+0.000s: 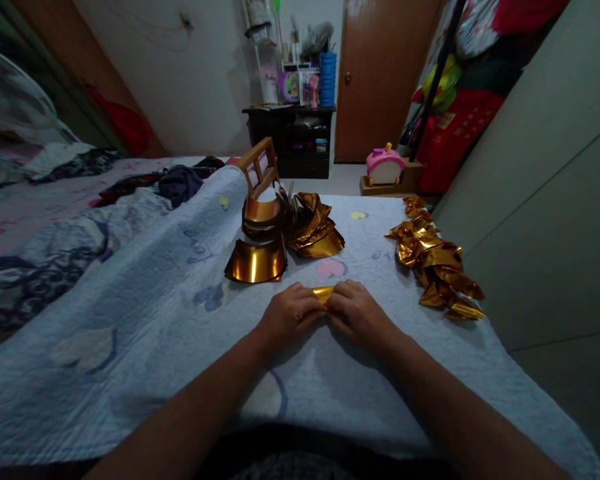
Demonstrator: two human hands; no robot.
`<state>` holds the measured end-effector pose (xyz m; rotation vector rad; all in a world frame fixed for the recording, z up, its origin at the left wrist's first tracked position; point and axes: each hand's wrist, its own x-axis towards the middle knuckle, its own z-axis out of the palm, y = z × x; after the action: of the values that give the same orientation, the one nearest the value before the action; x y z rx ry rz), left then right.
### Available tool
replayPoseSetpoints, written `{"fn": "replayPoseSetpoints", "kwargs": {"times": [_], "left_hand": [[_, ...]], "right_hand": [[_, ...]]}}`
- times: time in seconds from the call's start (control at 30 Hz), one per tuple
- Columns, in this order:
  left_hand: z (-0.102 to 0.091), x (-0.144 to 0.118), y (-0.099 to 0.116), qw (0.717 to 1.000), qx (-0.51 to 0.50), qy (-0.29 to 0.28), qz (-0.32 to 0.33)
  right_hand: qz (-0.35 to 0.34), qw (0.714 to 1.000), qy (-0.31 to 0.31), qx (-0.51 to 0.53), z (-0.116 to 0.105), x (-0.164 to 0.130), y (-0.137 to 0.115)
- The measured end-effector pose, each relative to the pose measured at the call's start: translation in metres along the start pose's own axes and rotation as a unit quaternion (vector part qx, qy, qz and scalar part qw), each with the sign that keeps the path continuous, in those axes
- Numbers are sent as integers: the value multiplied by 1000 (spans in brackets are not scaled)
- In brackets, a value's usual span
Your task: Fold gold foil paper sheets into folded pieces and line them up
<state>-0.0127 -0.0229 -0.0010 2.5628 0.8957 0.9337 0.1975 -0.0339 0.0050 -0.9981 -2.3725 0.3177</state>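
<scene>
A small piece of shiny gold foil paper (323, 293) is held between both hands, low over the blue quilt. My left hand (291, 313) has its fingers closed on the foil's left end. On the right end, my right hand (354, 307) pinches it with bent fingers. Most of the foil is hidden under the fingers. Beyond the hands lies a stack of curved gold foil sheets (258, 260), with more fanned sheets (320, 230) beside it. To the right, a row of folded gold foil pieces (430, 263) is heaped together.
The blue quilt (170, 373) with heart patches covers the surface. A wooden rail (260, 167) stands behind the sheets. Crumpled bedding (65, 247) lies left. A pale cabinet (550, 207) rises on the right. A pink toy (385, 167) and a dark shelf (293, 143) are farther back.
</scene>
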Motion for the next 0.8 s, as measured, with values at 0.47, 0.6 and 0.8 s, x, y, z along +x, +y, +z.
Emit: {"fn": "replayPoseSetpoints", "kwargs": {"times": [0.47,0.6,0.8], "left_hand": [[-8,5,8,989,-62,71,-116],[-7,5,9,985,-67,95,-130],[-9,3,7,975,-60,169,-130]], "right_hand": [[17,998,63,-22,-32,-5,23],[42,997,65,-21,-40,-6,28],[73,985,156,25,-47,-8,24]]}}
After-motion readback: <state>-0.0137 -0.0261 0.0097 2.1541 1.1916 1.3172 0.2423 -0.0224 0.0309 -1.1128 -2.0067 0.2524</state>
